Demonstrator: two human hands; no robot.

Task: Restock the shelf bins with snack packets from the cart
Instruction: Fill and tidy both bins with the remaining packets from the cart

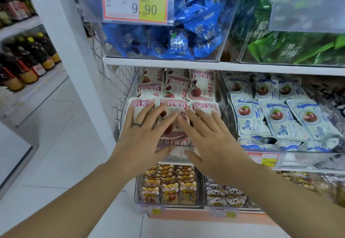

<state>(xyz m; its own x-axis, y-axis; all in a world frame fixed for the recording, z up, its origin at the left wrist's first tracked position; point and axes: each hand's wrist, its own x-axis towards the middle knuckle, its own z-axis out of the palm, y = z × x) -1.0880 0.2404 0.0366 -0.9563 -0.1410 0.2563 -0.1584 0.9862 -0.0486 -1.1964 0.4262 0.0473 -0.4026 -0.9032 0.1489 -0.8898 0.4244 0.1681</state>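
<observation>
I see both my hands, the left hand and the right hand, filling the open front of the middle bin, fingers spread flat on the packets. The white shelf board sits close over the back rows and leaves only a low gap. The wire mesh and the white pillar shut off the left. A clear bin wall and the blue-and-white packets shut off the right. The aisle floor lies open at lower left.

Pink-and-white packets — blue packets above, green packets beside.
</observation>
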